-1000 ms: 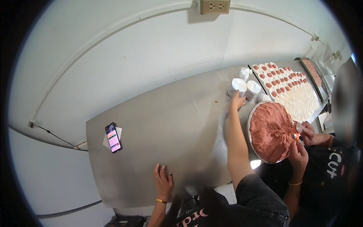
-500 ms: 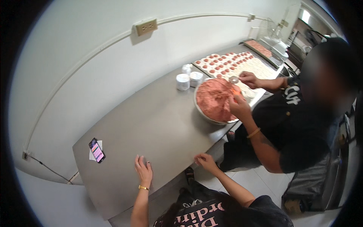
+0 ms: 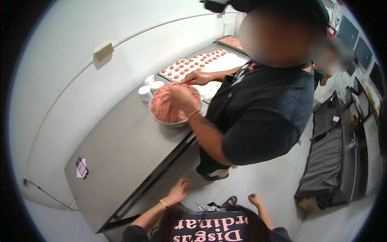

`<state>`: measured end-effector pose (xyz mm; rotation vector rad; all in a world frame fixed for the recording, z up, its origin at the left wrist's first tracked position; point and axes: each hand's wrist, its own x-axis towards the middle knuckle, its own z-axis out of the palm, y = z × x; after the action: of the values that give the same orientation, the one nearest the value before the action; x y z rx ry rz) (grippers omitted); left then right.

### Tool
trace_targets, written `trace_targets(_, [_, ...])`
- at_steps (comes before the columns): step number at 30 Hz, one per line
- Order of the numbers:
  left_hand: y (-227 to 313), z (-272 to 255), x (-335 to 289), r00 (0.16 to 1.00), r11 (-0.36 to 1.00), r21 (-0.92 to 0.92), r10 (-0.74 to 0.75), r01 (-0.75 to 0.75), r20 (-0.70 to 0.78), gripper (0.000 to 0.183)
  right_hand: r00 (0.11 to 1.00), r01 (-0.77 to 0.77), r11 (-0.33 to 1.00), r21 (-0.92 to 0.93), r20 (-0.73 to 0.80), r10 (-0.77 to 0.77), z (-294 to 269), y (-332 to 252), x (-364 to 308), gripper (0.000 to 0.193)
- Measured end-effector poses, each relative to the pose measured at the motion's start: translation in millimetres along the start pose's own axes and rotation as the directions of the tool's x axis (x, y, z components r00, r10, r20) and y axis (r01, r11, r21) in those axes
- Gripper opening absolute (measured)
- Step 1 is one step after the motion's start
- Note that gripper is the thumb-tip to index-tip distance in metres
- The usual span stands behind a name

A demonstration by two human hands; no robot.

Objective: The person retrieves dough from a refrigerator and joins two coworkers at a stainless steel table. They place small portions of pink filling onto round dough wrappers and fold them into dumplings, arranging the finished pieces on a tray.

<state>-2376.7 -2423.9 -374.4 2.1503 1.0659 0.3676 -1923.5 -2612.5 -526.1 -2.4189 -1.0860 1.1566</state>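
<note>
The left hand (image 3: 180,190), its fingers loosely bent and empty, is just off the front edge of the table (image 3: 133,149); the right hand (image 3: 254,199), also slack and empty, is farther away, over the floor (image 3: 252,179). From the nearer left fingers, the table lies left and ahead, long axis running near-left to far-right, phone (image 3: 82,168) leftward, bowl (image 3: 172,124) ahead.

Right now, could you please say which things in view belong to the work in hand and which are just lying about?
Belonging to the work:
- bowl of pink mince
- pale rounds, some pink-topped
- probably the white bundles beside the bowl

Just lying about, it seems:
- phone
- white sheet beneath it
</note>
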Motion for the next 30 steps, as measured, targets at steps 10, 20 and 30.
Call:
trace_targets(10, [209.6,254.1,210.2,0.883,0.931,-0.291,0.316,-0.219,0.347,0.025,0.956,-0.236,0.687,0.688,0.037,0.291,-148.9,157.2,9.6,0.012])
trace_targets(20, [336.9,323.5,399.2,0.845,0.903,-0.391,0.345,-0.18,0.409,0.026,0.951,-0.039,0.507,0.861,-0.125,0.284,-321.9,139.6,123.7,0.012])
trace_targets(30, [376.4,313.9,630.0,0.964,0.905,-0.401,0.221,-0.145,0.15,0.024,0.988,-0.051,0.652,0.757,-0.055,0.141,-489.4,108.8,330.1,0.014])
